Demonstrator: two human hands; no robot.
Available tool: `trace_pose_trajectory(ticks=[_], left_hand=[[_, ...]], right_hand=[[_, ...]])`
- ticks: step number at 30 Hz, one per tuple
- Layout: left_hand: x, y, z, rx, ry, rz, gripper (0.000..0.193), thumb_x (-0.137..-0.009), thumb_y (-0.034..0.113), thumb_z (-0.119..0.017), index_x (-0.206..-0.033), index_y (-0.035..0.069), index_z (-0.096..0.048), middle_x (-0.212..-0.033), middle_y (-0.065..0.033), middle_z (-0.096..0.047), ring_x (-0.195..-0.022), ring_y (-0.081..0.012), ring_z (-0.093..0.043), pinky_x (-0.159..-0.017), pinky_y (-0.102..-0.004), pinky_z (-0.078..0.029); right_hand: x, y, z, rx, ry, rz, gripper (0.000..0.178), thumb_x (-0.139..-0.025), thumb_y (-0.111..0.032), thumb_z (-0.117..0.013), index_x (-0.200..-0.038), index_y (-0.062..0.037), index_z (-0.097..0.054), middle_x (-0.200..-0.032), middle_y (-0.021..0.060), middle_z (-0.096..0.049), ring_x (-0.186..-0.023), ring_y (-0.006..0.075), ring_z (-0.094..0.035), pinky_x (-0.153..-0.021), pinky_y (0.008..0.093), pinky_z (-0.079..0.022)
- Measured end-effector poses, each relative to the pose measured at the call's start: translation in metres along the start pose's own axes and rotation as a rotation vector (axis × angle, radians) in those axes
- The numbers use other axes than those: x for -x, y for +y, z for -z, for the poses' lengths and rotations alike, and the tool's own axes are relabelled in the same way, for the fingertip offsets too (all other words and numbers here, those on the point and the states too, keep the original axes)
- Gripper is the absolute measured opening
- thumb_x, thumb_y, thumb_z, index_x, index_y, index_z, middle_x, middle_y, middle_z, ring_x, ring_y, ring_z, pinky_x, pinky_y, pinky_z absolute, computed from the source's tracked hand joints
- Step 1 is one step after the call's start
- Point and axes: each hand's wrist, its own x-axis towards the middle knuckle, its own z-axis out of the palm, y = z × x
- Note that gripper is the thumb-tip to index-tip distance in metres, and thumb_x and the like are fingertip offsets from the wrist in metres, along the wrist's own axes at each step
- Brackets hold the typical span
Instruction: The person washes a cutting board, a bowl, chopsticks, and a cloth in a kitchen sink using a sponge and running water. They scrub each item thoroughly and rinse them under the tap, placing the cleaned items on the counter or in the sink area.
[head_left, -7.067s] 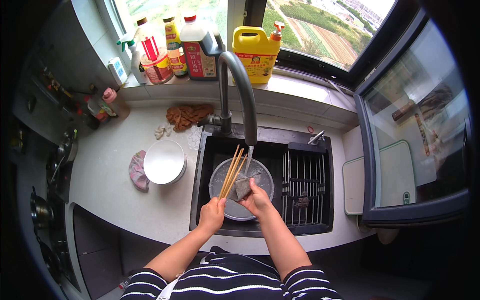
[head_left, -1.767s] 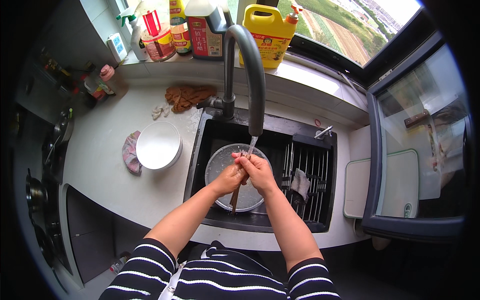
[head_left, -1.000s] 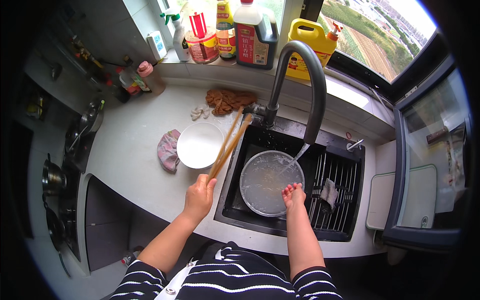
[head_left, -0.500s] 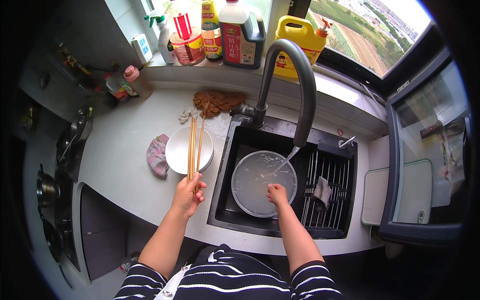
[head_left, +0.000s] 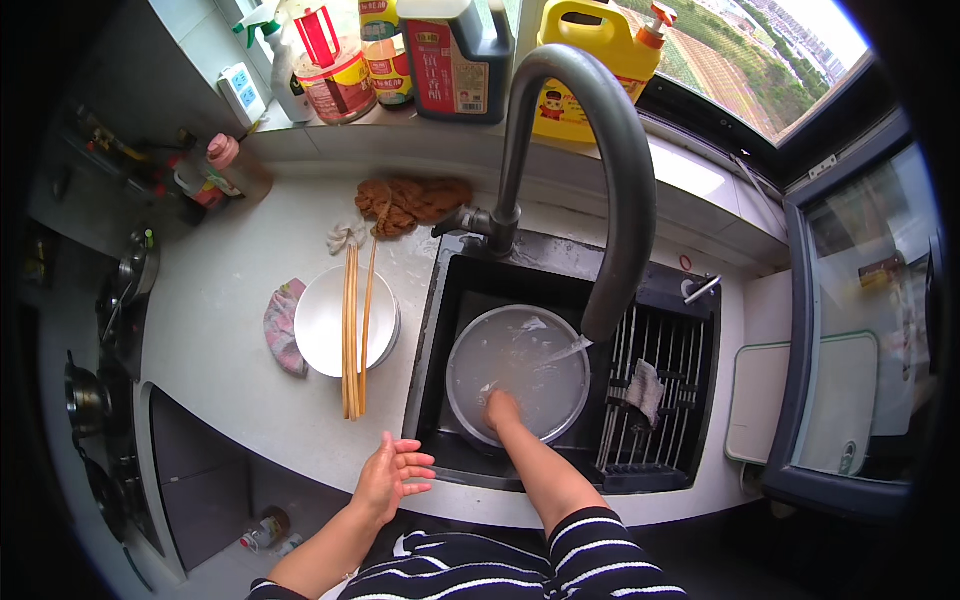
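Observation:
My left hand [head_left: 397, 472] is empty, fingers spread, just over the counter's front edge. Several wooden chopsticks [head_left: 350, 345] lie across the white bowl [head_left: 318, 315], their near ends reaching past its rim toward that hand. In the black sink [head_left: 430, 330] stands a round basin [head_left: 458, 345] full of cloudy water. My right hand [head_left: 502, 408] dips into this water up to about the wrist, so its fingers are hidden. From the dark curved faucet [head_left: 625, 170] a stream of water [head_left: 568, 350] runs into the basin.
A pink cloth [head_left: 285, 325] lies left of the bowl, and a brown cloth [head_left: 415, 203] behind it. A wire rack [head_left: 625, 400] holding a grey rag [head_left: 645, 388] spans the sink's right side. Bottles, among them a yellow jug [head_left: 570, 100], line the sill. An open window [head_left: 850, 300] juts in at right.
My left hand has let go of the chopsticks, now resting on the bowl, and drawn back toward me. My right hand has gone down into the basin's water. The view has shifted slightly.

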Motion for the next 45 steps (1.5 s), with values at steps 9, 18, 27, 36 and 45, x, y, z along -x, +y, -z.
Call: trace_pose_trajectory(ticks=[9, 18, 27, 36, 45], left_hand=[[-0.105, -0.018, -0.091, 0.114, 0.149, 0.132, 0.063, -0.095, 0.046, -0.049, -0.139, 0.006, -0.029, -0.135, -0.0159, -0.042, -0.109, -0.0282, -0.053, -0.092, -0.0490, -0.043], [-0.164, -0.011, -0.148, 0.560, -0.182, 0.029, 0.048, -0.087, 0.057, -0.054, -0.101, 0.011, -0.055, -0.089, -0.0075, -0.058, -0.081, -0.0222, -0.058, -0.073, -0.0395, -0.052], [-0.154, -0.033, -0.172, 0.502, -0.149, 0.234, 0.049, -0.095, 0.055, -0.035, -0.081, 0.011, -0.052, -0.085, -0.0069, -0.059, -0.079, -0.0223, -0.059, -0.069, -0.0387, -0.050], [-0.177, -0.058, -0.137, 0.393, 0.045, 0.161, 0.052, -0.094, 0.055, -0.041, -0.104, 0.005, -0.050, -0.099, -0.0114, -0.061, -0.088, -0.0278, -0.064, -0.075, -0.0427, -0.053], [-0.198, -0.067, -0.091, 0.158, 0.092, 0.297, 0.063, -0.094, 0.050, -0.044, -0.144, 0.018, -0.024, -0.149, -0.0162, -0.022, -0.135, -0.0379, -0.025, -0.108, -0.0581, -0.014]], right_hand=[[0.093, -0.031, 0.188, -1.428, -0.130, 0.074, 0.017, -0.092, -0.020, -0.058, -0.088, -0.0046, -0.063, -0.067, 0.0015, -0.059, -0.048, 0.0061, -0.049, -0.042, 0.0212, -0.036], [0.132, -0.004, 0.204, -0.909, 0.545, 0.469, 0.023, -0.086, -0.020, -0.065, -0.072, -0.0009, -0.064, -0.084, 0.0081, -0.057, -0.090, 0.0194, -0.055, -0.070, 0.0304, -0.046], [0.080, -0.008, 0.174, -0.513, 0.780, 0.321, 0.039, -0.087, -0.032, -0.061, -0.061, -0.0060, -0.049, -0.063, 0.0139, -0.057, -0.055, 0.0371, -0.056, -0.049, 0.0456, -0.042], [0.050, 0.017, 0.135, -0.442, 0.691, 0.150, 0.036, -0.086, -0.027, -0.063, -0.061, -0.0035, -0.052, -0.064, 0.0176, -0.058, -0.060, 0.0402, -0.058, -0.056, 0.0482, -0.044], [0.020, 0.051, 0.074, -0.369, 0.206, 0.109, 0.021, -0.078, -0.021, -0.067, -0.094, -0.0061, -0.067, -0.092, 0.0170, -0.062, -0.085, 0.0380, -0.061, -0.075, 0.0439, -0.049]])
